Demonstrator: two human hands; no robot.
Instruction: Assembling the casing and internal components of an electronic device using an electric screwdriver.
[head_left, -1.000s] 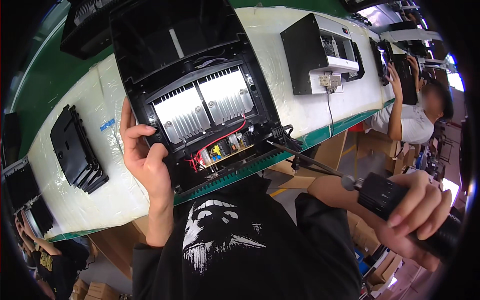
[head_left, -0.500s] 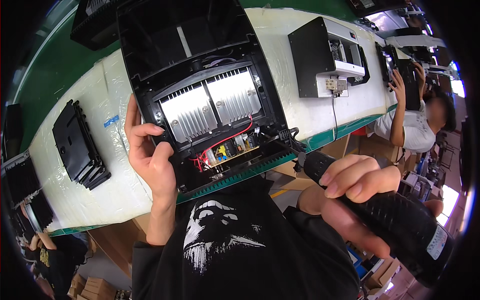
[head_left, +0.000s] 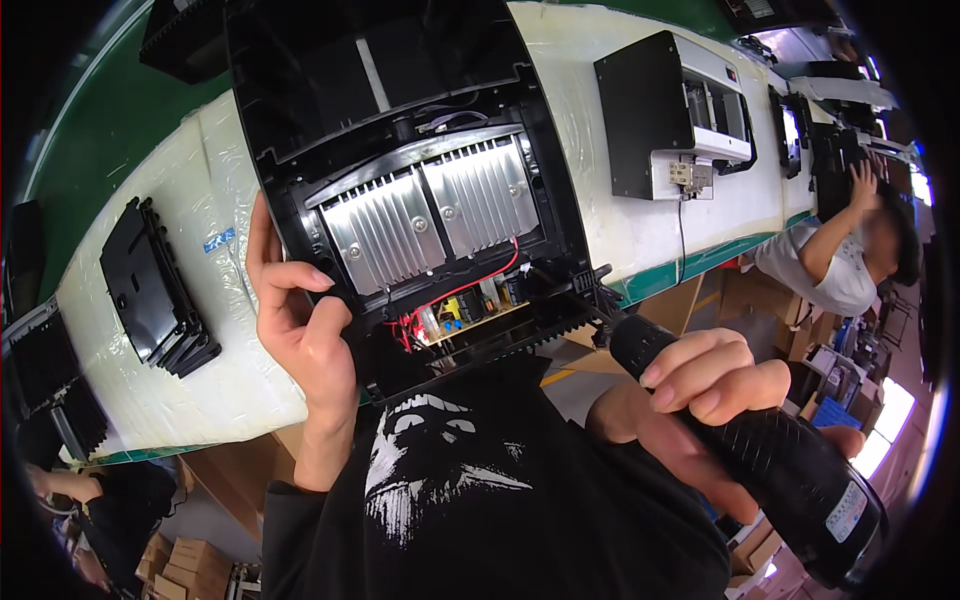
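On the bench before me lies an open black plastic housing [head_left: 553,165], its hollow half pointing away. Two ribbed metal heat sinks [head_left: 385,225] sit inside it, with a red wire [head_left: 480,277] and a small circuit board [head_left: 468,313] on the near side. My left hand [head_left: 315,345] grips the housing's left edge, thumb and index finger bent over the rim, other fingers outside. Wrapped in my right hand [head_left: 715,385] is a black power screwdriver [head_left: 770,455]. Its front end points at the housing's near right corner; whether the tip touches is unclear.
Stacked black panels [head_left: 150,290] lie left on the plastic-covered bench [head_left: 250,390]. A black-and-white boxy device [head_left: 645,120] with a cable stands to the right. Another person [head_left: 835,250] is at the far right, and a sleeve and arm show lower left. Cardboard boxes [head_left: 195,570] stand below.
The housing has shifted slightly toward me and to the right, now covering more of the green bench edge. My screwdriver has tipped a little lower. The person at right has raised a hand.
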